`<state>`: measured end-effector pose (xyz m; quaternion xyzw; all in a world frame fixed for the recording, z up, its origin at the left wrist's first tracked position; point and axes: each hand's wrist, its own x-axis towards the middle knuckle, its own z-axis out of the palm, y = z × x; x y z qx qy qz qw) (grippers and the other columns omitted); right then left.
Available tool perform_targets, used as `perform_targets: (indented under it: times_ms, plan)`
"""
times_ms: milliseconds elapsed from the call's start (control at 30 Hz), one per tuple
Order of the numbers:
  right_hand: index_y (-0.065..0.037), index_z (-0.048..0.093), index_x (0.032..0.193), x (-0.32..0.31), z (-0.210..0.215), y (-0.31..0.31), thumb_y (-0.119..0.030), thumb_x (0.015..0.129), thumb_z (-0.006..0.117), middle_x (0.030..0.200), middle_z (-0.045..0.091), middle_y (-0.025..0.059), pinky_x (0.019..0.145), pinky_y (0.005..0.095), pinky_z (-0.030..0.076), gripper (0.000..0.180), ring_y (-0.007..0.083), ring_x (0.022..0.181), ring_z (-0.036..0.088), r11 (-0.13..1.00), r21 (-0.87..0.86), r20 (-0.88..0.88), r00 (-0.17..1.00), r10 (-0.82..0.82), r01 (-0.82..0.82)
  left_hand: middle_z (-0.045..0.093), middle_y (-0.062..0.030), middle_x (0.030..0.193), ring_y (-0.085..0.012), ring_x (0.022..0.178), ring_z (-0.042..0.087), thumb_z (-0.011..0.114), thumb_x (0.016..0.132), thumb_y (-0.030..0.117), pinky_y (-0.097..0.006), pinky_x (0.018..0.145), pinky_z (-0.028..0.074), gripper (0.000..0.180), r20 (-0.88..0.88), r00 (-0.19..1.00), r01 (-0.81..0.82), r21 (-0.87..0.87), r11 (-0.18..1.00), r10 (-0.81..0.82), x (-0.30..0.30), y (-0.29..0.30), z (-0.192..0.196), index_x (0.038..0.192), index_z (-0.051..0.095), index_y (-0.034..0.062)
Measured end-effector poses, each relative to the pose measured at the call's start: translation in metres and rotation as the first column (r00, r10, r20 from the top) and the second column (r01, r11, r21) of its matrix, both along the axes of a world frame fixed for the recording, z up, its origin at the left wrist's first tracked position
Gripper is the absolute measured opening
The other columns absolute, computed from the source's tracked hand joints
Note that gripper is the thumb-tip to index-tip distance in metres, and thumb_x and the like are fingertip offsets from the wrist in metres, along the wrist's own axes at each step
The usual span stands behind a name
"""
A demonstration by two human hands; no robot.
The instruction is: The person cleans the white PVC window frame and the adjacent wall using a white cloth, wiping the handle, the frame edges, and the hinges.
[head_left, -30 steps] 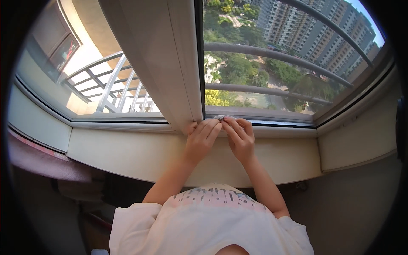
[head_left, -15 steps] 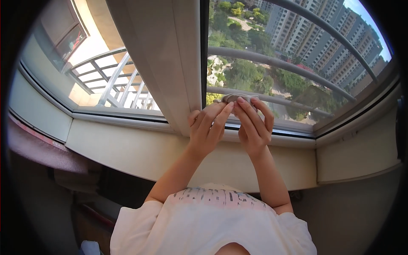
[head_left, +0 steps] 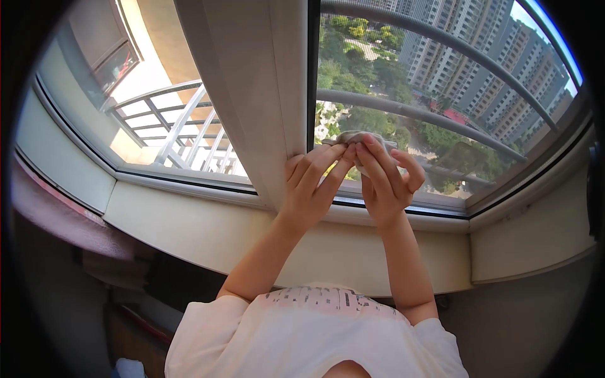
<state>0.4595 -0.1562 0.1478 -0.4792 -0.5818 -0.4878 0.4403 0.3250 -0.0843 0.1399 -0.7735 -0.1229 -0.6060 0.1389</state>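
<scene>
Head view: pinching a bunched grey cloth [head_left: 348, 136], probably, in the fingertips of left hand [head_left: 307, 187] and right hand [head_left: 386, 189], in front of the window [head_left: 428, 82], beyond the pale sill [head_left: 208, 228].

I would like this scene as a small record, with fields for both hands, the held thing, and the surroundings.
Left hand: fingertips gripping the grey cloth
Right hand: fingertips on the same cloth
Cloth state: bunched
Indoors: pale windowsill, thick window post
Outside: metal railing, green trees, tall buildings
</scene>
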Motion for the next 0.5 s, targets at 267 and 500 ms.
perform_targets:
  times_ms: [267, 500]
  plan:
    - [-0.006, 0.076, 0.103, -0.006, -0.047, -0.009, -0.001, 0.079, 0.077, 0.114, 0.075, 0.0035, 0.075, 0.0271, 0.048, 0.025, 0.0188, 0.089, 0.054, 0.990, -0.045, -0.168, 0.978, 0.124, -0.133, 0.069, 0.0013, 0.108, -0.0149, 0.094, 0.066, 0.071, 0.087, 0.006, -0.031, 0.084, 0.040, 0.022, -0.056, 0.997, 0.040, -0.102, 0.994, -0.046, -0.003, -0.008, -0.037, 0.107, 0.074, 0.0130]
    - [-0.008, 0.074, 0.112, 0.000, 0.077, 0.019, 0.000, 0.079, 0.074, 0.123, 0.072, 0.0085, 0.076, 0.0288, 0.048, 0.033, 0.0204, 0.089, 0.055, 0.980, 0.143, -0.051, 0.988, 0.144, -0.136, 0.070, 0.0077, 0.110, -0.0084, 0.097, 0.067, 0.069, 0.087, 0.010, -0.027, 0.081, 0.035, 0.024, 0.132, 0.991, -0.034, 0.111, 0.993, 0.019, 0.008, 0.015, 0.082, 0.109, 0.075, 0.0173]
